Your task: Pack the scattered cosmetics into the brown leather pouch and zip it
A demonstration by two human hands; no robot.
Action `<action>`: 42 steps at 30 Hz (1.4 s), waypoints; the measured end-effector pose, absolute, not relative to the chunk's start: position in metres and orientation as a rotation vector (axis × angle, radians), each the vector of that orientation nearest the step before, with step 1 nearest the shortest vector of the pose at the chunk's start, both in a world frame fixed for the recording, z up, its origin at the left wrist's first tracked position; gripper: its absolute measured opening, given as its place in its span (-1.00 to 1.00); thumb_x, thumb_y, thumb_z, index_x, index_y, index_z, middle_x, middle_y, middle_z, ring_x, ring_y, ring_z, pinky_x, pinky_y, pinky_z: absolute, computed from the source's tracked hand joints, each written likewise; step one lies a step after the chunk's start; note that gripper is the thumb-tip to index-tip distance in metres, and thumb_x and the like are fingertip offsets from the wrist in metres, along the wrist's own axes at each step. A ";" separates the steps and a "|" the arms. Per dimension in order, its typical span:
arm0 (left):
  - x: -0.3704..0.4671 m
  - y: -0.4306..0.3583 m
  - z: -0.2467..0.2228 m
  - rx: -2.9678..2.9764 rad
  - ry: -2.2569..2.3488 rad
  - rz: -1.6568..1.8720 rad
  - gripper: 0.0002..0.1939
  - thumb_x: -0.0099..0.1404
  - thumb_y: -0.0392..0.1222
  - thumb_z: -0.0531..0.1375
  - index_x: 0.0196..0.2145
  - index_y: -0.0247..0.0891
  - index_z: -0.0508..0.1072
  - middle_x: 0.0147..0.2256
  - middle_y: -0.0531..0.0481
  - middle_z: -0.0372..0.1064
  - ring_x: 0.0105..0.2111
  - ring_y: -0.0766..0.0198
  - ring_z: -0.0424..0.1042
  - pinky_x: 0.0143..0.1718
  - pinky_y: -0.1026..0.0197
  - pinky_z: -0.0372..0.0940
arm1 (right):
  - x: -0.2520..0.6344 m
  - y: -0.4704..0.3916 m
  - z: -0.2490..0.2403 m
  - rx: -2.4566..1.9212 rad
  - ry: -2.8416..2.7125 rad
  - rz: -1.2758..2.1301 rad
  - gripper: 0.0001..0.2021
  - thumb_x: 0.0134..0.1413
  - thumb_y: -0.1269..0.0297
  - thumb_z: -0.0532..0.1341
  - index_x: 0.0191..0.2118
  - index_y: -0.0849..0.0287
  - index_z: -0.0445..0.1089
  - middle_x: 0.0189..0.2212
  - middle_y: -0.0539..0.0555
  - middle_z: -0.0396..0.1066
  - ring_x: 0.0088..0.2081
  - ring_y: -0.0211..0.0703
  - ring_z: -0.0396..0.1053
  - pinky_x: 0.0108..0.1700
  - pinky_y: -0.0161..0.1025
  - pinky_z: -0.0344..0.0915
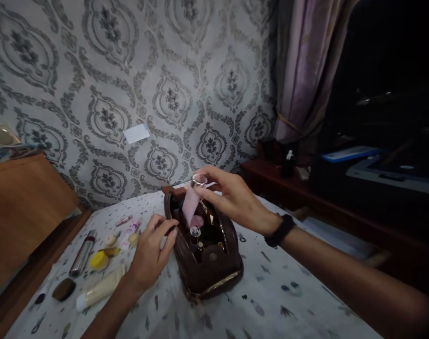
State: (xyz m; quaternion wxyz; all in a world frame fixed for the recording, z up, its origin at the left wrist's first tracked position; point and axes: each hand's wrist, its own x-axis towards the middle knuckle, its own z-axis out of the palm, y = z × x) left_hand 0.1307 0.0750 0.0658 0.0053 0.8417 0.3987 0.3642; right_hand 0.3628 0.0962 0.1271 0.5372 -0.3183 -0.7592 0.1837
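A dark brown cosmetic bag [214, 263] stands unzipped on the patterned cloth, its gold-toned zip edges spread apart. Between the thumb and fingers of my right hand [231, 197] is a pale pink tube [190, 205] with a shiny silver cap, tilted over the bag's opening. My left hand [152, 252] grips the bag's left rim with its fingertips. Inside the bag, a bottle with a round silver top [195, 231] and other small items show; the deeper contents are dark.
Left of the bag lie a cream tube [100, 286], a silver cylinder [83, 254], a yellow round container [99, 260], a brown oval item [63, 289] and several smaller cosmetics. A wooden cabinet [27, 202] borders the left; a dark red shelf [271, 176] stands at right, before the patterned wall.
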 end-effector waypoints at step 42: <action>0.133 0.079 0.050 2.656 1.244 1.252 -0.71 0.45 -0.29 -0.02 0.02 -0.21 0.42 -0.22 -0.04 0.20 -0.20 0.27 0.30 -0.23 0.25 0.24 | 0.300 0.153 0.108 -1.300 -2.515 0.120 -0.76 0.07 0.56 0.17 -0.15 0.34 0.48 -0.12 0.30 0.50 -0.08 -0.03 0.44 -0.07 -0.25 0.23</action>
